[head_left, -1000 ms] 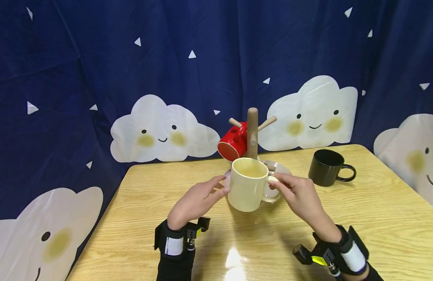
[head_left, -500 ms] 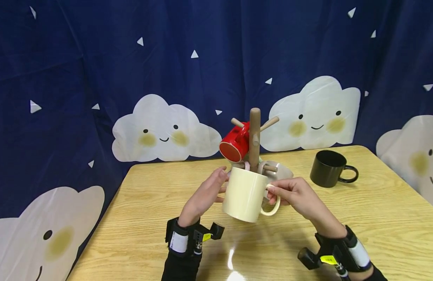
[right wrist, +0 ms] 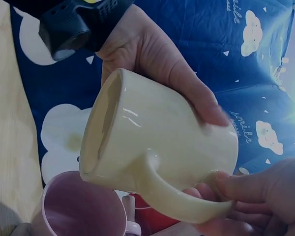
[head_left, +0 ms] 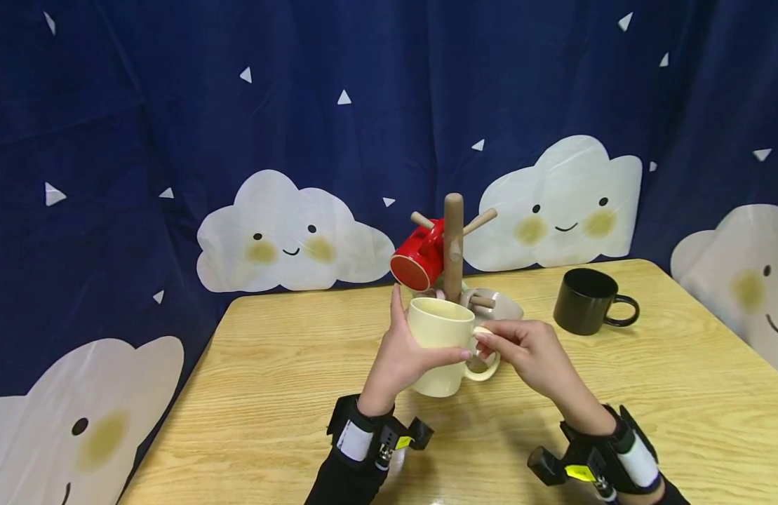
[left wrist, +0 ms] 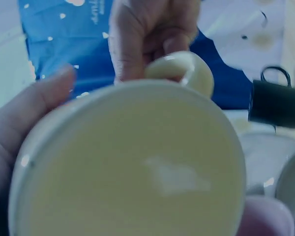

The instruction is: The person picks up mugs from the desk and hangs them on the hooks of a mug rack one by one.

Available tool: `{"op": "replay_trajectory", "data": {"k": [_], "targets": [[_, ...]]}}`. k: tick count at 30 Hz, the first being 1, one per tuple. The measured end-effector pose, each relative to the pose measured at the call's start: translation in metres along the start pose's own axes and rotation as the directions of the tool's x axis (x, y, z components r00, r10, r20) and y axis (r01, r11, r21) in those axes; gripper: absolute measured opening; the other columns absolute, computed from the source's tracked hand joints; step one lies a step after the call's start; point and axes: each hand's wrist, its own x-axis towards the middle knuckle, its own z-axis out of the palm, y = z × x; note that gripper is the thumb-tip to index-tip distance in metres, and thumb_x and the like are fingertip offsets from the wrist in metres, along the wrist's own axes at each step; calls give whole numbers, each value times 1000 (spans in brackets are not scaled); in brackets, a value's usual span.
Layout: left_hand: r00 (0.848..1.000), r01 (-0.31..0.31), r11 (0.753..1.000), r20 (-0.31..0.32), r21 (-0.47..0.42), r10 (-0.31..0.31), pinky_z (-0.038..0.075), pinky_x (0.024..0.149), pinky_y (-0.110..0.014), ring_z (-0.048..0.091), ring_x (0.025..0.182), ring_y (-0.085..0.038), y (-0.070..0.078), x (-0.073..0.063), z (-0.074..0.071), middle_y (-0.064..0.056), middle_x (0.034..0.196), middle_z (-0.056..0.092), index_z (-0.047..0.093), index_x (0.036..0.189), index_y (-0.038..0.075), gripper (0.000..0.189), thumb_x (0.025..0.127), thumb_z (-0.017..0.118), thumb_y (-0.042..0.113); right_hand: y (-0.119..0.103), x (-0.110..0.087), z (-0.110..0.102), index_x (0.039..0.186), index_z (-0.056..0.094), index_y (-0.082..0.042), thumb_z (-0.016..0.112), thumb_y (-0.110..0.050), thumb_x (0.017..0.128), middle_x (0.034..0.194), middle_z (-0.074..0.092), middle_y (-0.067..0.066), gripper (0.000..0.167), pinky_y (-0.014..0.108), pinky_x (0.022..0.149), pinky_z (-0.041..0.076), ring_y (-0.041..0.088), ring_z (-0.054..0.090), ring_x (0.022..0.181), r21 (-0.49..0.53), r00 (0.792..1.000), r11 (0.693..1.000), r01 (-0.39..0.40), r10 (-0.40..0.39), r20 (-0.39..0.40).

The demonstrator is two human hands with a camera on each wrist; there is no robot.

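Observation:
A cream mug [head_left: 440, 326] is held up in front of the wooden mug tree [head_left: 453, 210], its opening upward in the head view. My left hand [head_left: 401, 359] grips its body from the left, thumb across the near side and the other fingers mostly hidden behind. The right hand [head_left: 539, 356] pinches the upper part of the mug handle [right wrist: 174, 201]. Behind, a red mug [head_left: 419, 258] hangs tilted from an upper peg. A whitish mug [head_left: 505, 306] hangs by its handle at a lower right peg. A pink mug [right wrist: 83, 209] shows below the cream one in the right wrist view.
A black mug [head_left: 586, 301] stands upright at the back right, handle to the right. Bare upper pegs [head_left: 480, 221] stick out from the tree. The wooden table [head_left: 287, 365] ends at a blue curtain [head_left: 363, 42] with white clouds.
My left hand has moved right, from fingertips at the mug's side to a grip round its body. The mug has dropped slightly. My right hand keeps its pinch on the handle.

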Motion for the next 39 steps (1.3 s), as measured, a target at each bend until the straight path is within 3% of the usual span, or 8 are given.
{"op": "replay_trajectory", "data": {"k": [5, 11, 14, 18, 21, 29, 33, 39], "targets": [[1000, -19, 1000, -9, 6, 19, 49, 76, -33, 56, 94, -18, -1, 0, -1, -2, 115, 55, 19, 143, 14, 105, 62, 83, 32, 1, 2, 1, 95, 71, -6, 60, -22, 89, 76, 69, 2, 21, 21, 58, 48, 4, 56, 69, 19, 999, 999, -36, 35, 40], [997, -59, 998, -48, -28, 58, 50, 72, -32, 57, 91, -19, -2, 0, -7, -6, 109, 58, 39, 126, 11, 77, 64, 82, 29, 3, 8, -7, 116, 63, -4, 52, -29, 93, 111, 66, 13, 35, 31, 79, 53, 20, 62, 100, 65, 995, 995, -78, 73, 69], [996, -52, 993, -72, -104, 45, 51, 74, -34, 56, 94, -21, -3, 1, -15, -7, 111, 57, 40, 125, 13, 72, 66, 81, 26, 9, 11, -23, 121, 58, 1, 43, -31, 98, 114, 64, 14, 42, 28, 81, 53, 11, 63, 100, 110, 996, 990, -89, 85, 42], [995, -47, 969, -96, -241, 25, 51, 76, -36, 55, 99, -23, -4, 4, -22, -9, 114, 54, 42, 126, 14, 65, 71, 77, 23, 21, 11, -50, 119, 57, 4, 35, -31, 100, 105, 67, -9, 45, 15, 76, 50, -6, 61, 91, 210, 997, 975, -77, 79, -1], [993, -76, 908, -109, -411, 34, 50, 81, -35, 53, 102, -23, -3, 5, -20, -10, 117, 52, 41, 127, 11, 59, 76, 71, 19, 29, 9, -66, 114, 62, -6, 34, -30, 100, 100, 63, -24, 39, 11, 74, 50, -7, 62, 90, 285, 997, 957, -56, 69, -35], [974, -171, 595, -225, -785, -18, 48, 89, -31, 57, 101, -18, 16, 15, 15, -8, 115, 55, 42, 126, 5, 49, 84, 62, 17, 32, 10, -70, 96, 66, -20, 35, -29, 100, 93, 66, -21, 33, 10, 74, 50, -6, 61, 88, 323, 996, 945, -52, 74, -55], [964, -184, 541, -257, -821, -62, 50, 86, -31, 60, 96, -17, 23, 21, 30, -7, 110, 58, 45, 123, 4, 45, 84, 63, 17, 30, 10, -66, 92, 66, -20, 35, -30, 100, 96, 64, -21, 34, 13, 73, 51, -5, 61, 88, 312, 996, 948, -61, 80, -49], [951, -223, 542, -304, -810, -64, 52, 86, -32, 63, 96, -17, 26, 31, 39, -7, 110, 60, 46, 122, 5, 47, 81, 67, 16, 29, 11, -64, 91, 62, -5, 34, -32, 100, 97, 62, -23, 41, 15, 71, 52, -5, 63, 86, 278, 994, 957, -83, 98, -40]]}}
